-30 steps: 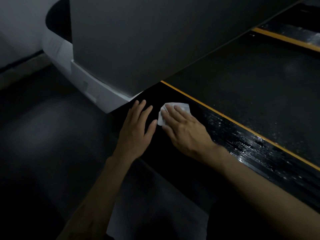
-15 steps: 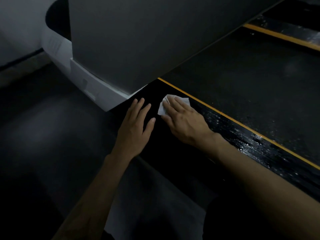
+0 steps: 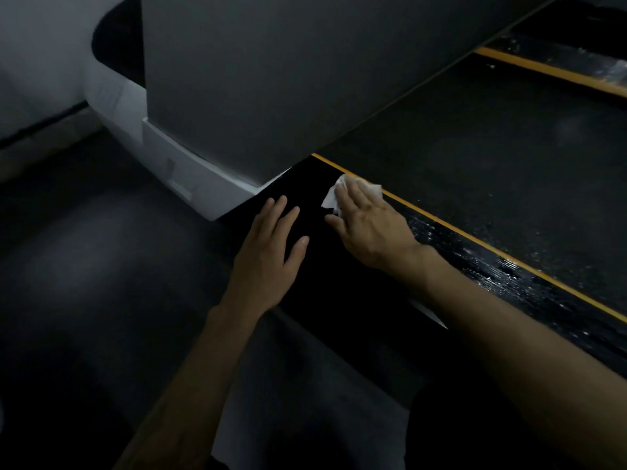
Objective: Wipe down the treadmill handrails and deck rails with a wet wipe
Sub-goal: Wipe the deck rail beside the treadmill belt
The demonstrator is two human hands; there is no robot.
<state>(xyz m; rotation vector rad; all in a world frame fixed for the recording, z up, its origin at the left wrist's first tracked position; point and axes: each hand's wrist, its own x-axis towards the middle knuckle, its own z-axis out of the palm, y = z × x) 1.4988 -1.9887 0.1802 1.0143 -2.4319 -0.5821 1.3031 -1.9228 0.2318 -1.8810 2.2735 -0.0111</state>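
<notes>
Your right hand point(image 3: 368, 228) presses a white wet wipe point(image 3: 353, 193) flat-fingered onto the treadmill's black deck rail point(image 3: 492, 266), beside its yellow stripe point(image 3: 509, 257). Your left hand point(image 3: 268, 256) rests relaxed and empty alongside

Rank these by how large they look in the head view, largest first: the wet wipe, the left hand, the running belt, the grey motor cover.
1. grey motor cover and running belt: both cut off by the frame, too alike to rank.
2. left hand.
3. wet wipe, mostly hidden under the right hand.
</notes>
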